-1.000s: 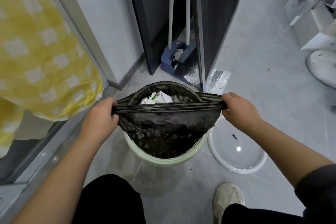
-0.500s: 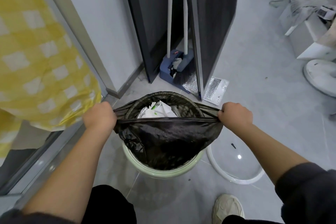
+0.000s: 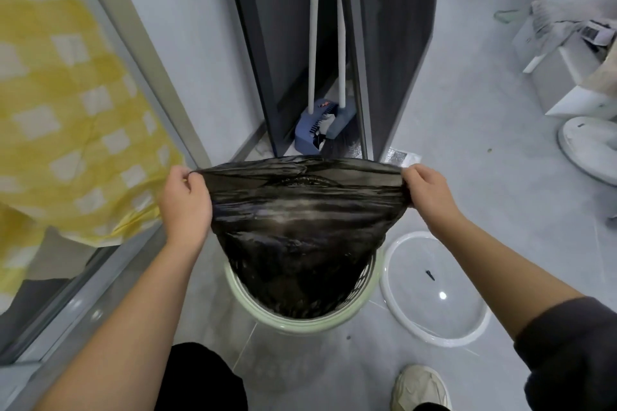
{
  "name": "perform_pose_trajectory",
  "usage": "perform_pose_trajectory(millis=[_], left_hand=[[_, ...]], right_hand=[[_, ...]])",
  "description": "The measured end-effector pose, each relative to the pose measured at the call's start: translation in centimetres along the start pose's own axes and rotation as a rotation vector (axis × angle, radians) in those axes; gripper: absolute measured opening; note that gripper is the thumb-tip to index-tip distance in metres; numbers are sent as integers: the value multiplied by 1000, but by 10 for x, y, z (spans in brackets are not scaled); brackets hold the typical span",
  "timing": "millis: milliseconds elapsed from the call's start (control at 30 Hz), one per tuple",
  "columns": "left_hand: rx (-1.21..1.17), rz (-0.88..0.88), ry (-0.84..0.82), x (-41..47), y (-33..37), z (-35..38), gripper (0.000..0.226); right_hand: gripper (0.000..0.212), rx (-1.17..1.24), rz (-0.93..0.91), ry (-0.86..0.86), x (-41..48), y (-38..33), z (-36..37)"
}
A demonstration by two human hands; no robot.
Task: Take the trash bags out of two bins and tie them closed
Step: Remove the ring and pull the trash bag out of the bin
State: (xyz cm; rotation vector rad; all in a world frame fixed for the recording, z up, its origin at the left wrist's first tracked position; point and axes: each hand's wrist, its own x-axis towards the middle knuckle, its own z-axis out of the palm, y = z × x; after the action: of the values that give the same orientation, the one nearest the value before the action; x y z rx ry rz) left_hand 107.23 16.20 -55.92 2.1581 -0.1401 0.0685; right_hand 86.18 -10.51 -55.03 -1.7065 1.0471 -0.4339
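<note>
A black trash bag [image 3: 300, 230] hangs stretched wide between my hands, its lower part still inside the pale green round bin [image 3: 300, 324] on the floor. My left hand [image 3: 185, 202] grips the bag's left top edge. At the right top edge my right hand [image 3: 429, 190] holds the plastic pinched. The bag's mouth is pulled flat, so the trash inside is hidden.
A white-rimmed clear lid [image 3: 434, 290] lies on the floor right of the bin. A blue dustpan and broom [image 3: 320, 125] stand between dark panels behind it. Yellow checked cloth [image 3: 66, 110] hangs at left. My shoe [image 3: 420, 387] is at the bottom right. A white fan base [image 3: 587, 147] sits far right.
Both hands have risen, lifting the bag higher out of the bin. The mouth has flattened shut, hiding the white trash seen before.
</note>
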Motion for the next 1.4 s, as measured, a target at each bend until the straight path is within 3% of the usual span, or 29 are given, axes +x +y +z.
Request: perform_pose_trajectory(millis=[100,233,300,400,467,567,767,967,1067,1200,1300,1400], left_hand=[[91,185,-155,-5,-9,-13,30],[416,463,-517,-5,-17,-35,39],[565,593,-612,-2,-19,-43,39],[606,716,-579,0,-21,-49,27],[558,746,-549,-3,-21,-50,24],[397,726,-507,-10,-11,-48,24],[174,476,-361,-17,11,-41,23],[197,662,-318,-29,42,-34,6],[249,792,-465,-37,58,-27,41],[412,886,-884,-45,70,-5,121],[571,945,-917,-53,77,20,137],[647,1037,-906,-62,84,43,127]], right_hand=[[49,-398,-102,-185,-23,-8,-11],[43,-709,-163,-405,-50,-24,-18],[42,-924,-226,-438,-59,-27,-17],[40,-1085,-297,-323,-73,-24,-16],[34,-1025,-324,-197,-80,-22,-13],[32,-721,-311,-98,-85,-24,-8],[26,-396,-336,-98,-85,-37,-11],[18,-393,-457,-172,-83,-46,-13],[21,-400,-505,-230,-83,-49,-13],[27,-435,-578,-311,-85,-52,-15],[29,-449,-622,-331,-86,-52,-16],[21,-452,-634,-320,-87,-52,-16]])
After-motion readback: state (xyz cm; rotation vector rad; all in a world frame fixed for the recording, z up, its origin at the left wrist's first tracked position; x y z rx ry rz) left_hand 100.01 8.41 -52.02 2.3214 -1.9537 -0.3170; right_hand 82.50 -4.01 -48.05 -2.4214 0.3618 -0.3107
